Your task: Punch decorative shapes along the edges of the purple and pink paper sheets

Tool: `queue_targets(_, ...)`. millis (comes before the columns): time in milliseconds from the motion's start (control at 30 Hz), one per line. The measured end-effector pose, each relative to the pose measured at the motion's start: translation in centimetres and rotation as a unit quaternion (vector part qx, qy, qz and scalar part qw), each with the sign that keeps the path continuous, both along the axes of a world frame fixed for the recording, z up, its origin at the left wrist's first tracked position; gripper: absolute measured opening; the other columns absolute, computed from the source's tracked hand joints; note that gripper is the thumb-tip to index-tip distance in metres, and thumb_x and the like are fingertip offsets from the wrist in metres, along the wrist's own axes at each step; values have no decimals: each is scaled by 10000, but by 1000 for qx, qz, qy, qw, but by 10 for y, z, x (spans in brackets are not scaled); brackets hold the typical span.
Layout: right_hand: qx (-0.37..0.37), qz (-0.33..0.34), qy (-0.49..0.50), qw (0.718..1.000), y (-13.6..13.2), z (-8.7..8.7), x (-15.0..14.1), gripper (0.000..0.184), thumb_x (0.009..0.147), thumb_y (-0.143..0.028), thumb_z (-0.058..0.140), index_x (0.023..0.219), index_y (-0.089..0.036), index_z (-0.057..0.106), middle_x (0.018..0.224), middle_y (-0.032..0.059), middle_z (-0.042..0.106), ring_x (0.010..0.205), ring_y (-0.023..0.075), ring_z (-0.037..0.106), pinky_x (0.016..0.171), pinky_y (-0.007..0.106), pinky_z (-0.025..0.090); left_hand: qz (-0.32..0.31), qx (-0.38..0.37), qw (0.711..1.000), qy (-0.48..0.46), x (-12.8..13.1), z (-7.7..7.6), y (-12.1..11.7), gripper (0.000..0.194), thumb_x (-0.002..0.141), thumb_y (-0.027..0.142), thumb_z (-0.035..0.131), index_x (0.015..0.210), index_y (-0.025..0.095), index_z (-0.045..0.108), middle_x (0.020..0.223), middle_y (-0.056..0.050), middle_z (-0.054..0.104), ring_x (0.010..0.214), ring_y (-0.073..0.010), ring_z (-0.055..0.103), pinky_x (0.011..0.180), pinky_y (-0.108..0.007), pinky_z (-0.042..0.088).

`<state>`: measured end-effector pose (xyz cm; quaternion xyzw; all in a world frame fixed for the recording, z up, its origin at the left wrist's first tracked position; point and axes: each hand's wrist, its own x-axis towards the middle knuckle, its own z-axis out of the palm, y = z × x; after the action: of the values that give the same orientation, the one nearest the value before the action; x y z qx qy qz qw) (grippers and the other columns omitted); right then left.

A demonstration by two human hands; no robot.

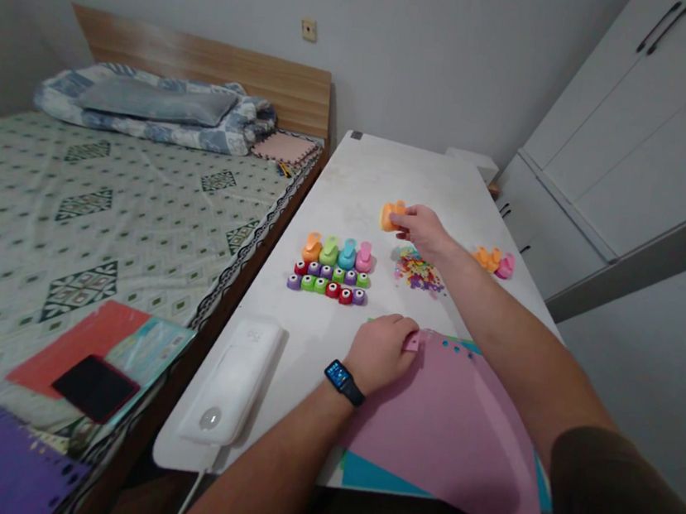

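My right hand (pixel 422 232) grips an orange craft punch (pixel 391 215) above the white table (pixel 352 183), close to a pile of colourful paper cut-outs (pixel 419 270). My left hand (pixel 379 353), with a black smartwatch (pixel 343 381) on its wrist, holds the edge of a pink paper sheet (pixel 453 425). Small holes are punched along that edge. A teal sheet (pixel 372 476) lies beneath it. Left of the cut-outs stand several larger craft punches (pixel 338 252) in a row, with several small punches (pixel 327 282) in rows before them.
An orange and a pink punch (pixel 491 260) stand at the table's right side. A white power bank (pixel 232 381) with a cable lies at the near left corner. Beyond the table's left edge is a bed (pixel 103 219) holding a phone, red paper and purple paper. White cabinets (pixel 639 135) stand right.
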<state>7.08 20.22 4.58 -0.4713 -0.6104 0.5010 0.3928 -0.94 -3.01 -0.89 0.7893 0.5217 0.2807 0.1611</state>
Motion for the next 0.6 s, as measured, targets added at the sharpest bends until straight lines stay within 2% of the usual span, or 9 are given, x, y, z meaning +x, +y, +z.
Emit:
queue_targets(133, -42, 51, 148, 987, -38, 15, 50, 352, 680, -307, 848, 843, -193, 557, 851, 23, 674, 761, 152, 633, 688, 295, 506, 34, -9, 997, -62, -2, 0, 4, 147, 903, 228, 543, 925, 207, 687, 898, -46, 725, 839, -181, 642, 750, -289, 441)
queue_targets(267, -62, 66, 187, 978, -82, 19, 98, 386, 655, -273, 889, 934, -215, 629, 928, 16, 692, 824, 168, 649, 731, 314, 534, 68, -28, 992, -101, -4, -1, 7, 148, 902, 236, 551, 893, 200, 694, 862, -39, 733, 768, -159, 627, 673, -271, 402)
queue_targets(400, -83, 39, 177, 980, -115, 10, 143, 532, 643, -241, 894, 1123, -255, 666, 1044, 19, 692, 856, 174, 654, 703, 296, 530, 88, -40, 989, -115, -5, -1, 10, 156, 905, 267, 562, 878, 196, 698, 818, -25, 730, 719, -144, 613, 645, -260, 381)
queue_targets(600, -102, 46, 154, 982, -140, -14, 189, 483, 697, -274, 849, 1153, -242, 693, 1051, 36, 682, 872, 172, 635, 723, 281, 518, 103, -57, 983, -137, -7, 3, 13, 186, 895, 319, 564, 868, 197, 702, 767, -3, 711, 695, -141, 610, 647, -254, 400)
